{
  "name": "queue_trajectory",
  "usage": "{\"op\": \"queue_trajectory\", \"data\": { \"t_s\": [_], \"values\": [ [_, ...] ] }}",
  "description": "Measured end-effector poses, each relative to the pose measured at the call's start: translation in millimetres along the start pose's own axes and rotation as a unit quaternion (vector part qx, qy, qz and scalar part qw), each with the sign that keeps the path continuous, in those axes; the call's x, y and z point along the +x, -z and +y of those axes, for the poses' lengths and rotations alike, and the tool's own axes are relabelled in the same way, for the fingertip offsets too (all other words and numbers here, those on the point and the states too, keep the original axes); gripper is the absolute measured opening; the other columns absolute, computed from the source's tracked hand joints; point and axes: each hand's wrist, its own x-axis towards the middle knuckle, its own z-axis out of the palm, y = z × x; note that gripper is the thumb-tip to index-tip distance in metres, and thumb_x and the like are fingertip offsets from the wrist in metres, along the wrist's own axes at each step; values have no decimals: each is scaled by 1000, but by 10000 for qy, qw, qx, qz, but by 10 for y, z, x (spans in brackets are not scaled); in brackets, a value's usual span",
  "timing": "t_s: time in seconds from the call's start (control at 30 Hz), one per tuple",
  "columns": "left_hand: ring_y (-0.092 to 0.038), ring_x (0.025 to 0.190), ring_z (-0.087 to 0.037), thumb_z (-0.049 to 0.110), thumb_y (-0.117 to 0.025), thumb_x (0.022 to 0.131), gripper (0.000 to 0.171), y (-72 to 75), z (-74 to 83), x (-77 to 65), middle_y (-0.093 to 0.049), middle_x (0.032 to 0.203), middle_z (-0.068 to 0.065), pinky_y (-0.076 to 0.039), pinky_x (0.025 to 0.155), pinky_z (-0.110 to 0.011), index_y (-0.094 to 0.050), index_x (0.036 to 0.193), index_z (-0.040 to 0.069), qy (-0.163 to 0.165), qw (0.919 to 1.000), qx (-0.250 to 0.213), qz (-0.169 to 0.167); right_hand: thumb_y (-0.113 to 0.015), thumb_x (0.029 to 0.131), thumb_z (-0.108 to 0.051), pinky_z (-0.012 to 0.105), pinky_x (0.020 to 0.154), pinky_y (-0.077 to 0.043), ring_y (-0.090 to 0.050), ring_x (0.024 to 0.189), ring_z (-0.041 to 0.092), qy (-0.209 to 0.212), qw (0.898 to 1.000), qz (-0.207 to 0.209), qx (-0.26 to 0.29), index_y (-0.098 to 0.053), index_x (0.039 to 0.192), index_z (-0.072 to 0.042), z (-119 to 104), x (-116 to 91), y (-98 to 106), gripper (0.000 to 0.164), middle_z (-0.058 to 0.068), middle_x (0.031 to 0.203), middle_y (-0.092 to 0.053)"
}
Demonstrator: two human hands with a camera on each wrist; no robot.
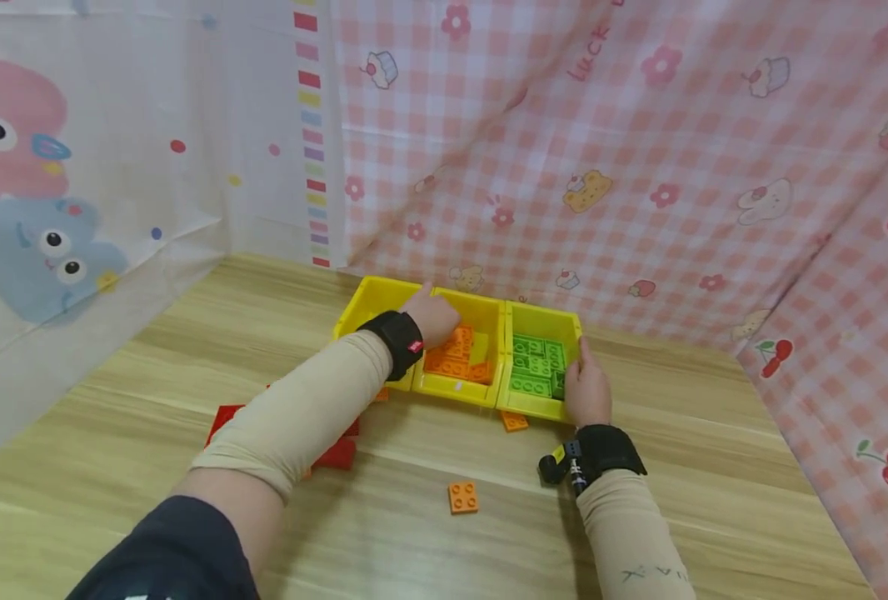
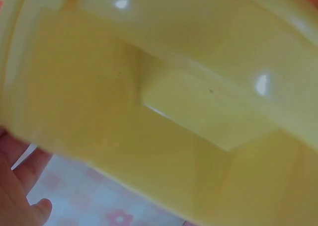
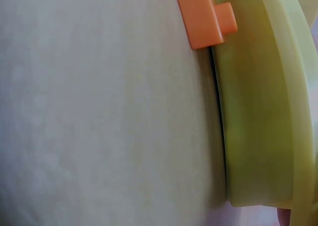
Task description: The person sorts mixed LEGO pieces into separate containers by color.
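Three yellow bins stand side by side against the patterned cloth. My left hand grips the back rim where the left bin meets the middle bin; its fingers show beyond the rim in the left wrist view. Orange bricks lie in the middle bin, partly behind that hand. The right bin holds several green bricks. At its right wall, my right hand holds the side; most of its fingers are hidden in the right wrist view.
One orange brick lies against the right bin's front. Another orange brick is nearer on the wooden table. Red bricks lie partly under my left forearm. Patterned cloth hangs behind the bins.
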Motion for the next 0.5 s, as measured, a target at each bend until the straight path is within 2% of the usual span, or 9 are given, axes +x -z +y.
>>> {"op": "queue_trajectory", "data": {
  "t_s": [0.07,0.17,0.27,0.3,0.37,0.5],
  "values": [
    [-61,92,-23,10,-51,94,19,15,-26,-136,-67,88,-2,-18,106,-54,-69,95,14,-334,9989,207,245,-33,99,-10,46,97,-36,-47,112,32,43,10000,7,-26,-19,149,-7,-3,-2,-18,52,22,140,-39],
    [-60,95,-24,10,-54,92,18,37,-70,-403,-66,95,-2,-22,104,-54,-68,101,14,-873,9928,406,706,-34,99,-10,45,88,-39,-49,99,31,131,9998,99,-81,-21,148,-6,-17,-11,-27,51,26,128,-48],
    [-59,98,-23,10,-58,90,18,64,-105,-758,-64,100,-3,-26,103,-51,-68,103,14,-1326,9856,380,977,-33,99,-10,44,81,-37,-46,90,32,186,9997,150,-81,-22,148,-6,-31,-22,-22,51,29,117,-52],
    [-59,98,-23,10,-59,89,17,62,-118,-892,-64,100,-2,-28,103,-50,-69,103,13,-1463,9832,346,1037,-33,98,-10,45,83,-38,-48,93,32,204,9996,160,-84,-22,148,-5,-38,-27,-19,51,28,121,-51],
    [-59,98,-21,8,-61,86,17,46,-145,-1169,-64,100,-2,-31,101,-49,-68,101,13,-1708,9788,297,1086,-33,99,-10,46,85,-39,-50,97,34,239,9995,155,-98,-22,148,-5,-39,-33,-13,50,28,125,-50],
    [-57,91,-18,10,-67,82,14,-42,-212,-1702,-62,92,1,-38,95,-44,-68,96,13,-1952,9766,145,890,-32,99,-9,45,80,-39,-50,87,37,265,9994,146,-147,-21,148,-4,-27,-41,4,50,29,111,-53]
  ]
}}
